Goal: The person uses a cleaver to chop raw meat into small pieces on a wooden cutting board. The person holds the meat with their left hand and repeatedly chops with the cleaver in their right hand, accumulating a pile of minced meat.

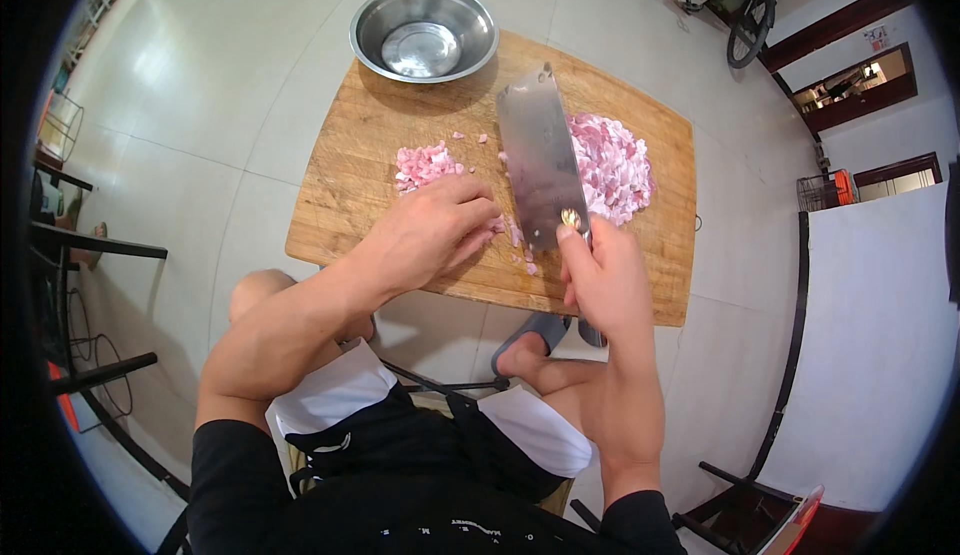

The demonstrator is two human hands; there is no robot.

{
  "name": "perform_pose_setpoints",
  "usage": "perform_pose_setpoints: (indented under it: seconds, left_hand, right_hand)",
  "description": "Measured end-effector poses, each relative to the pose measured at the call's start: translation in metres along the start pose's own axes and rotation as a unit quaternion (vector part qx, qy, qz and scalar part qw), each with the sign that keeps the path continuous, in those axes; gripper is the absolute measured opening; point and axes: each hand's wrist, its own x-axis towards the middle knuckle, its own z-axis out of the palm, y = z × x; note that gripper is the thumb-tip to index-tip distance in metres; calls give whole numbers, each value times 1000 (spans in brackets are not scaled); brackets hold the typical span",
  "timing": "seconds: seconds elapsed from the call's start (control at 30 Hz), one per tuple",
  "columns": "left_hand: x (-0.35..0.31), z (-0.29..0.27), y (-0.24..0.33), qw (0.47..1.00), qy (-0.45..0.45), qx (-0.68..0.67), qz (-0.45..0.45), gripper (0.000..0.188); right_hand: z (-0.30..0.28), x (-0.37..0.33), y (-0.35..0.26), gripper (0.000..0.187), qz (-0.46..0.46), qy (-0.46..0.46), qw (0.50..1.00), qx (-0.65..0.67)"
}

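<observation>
My right hand grips the handle of a cleaver, its broad steel blade tilted over the middle of a wooden cutting board. To the left of the blade, my left hand rests low on the board, its fingers curled over pink raw meat, partly hidden by the hand. Beyond that hand lies a small heap of diced meat. A larger mound of sliced meat sits right of the cleaver, partly behind the blade. Small scraps are scattered near the blade's lower end.
A steel bowl stands at the board's far left edge, with no food visible inside. Black metal legs of furniture are at the left. A bicycle stands far right, and a white-covered surface lies to the right.
</observation>
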Motion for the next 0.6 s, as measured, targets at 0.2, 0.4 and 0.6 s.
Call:
perform_pose_setpoints:
  seconds: [0.2,0.4,0.6]
  left_hand:
    - [0,5,-2,1000,-24,12,11,17]
    - [2,7,-1,998,-45,34,-16,14]
    - [0,10,-2,999,-27,18,-15,14]
  right_hand:
    - [-8,-41,-4,35,-40,-12,994,-96]
    - [-7,-52,-10,32,-65,-31,979,-188]
    - [-4,-53,-14,33,-55,-68,977,-193]
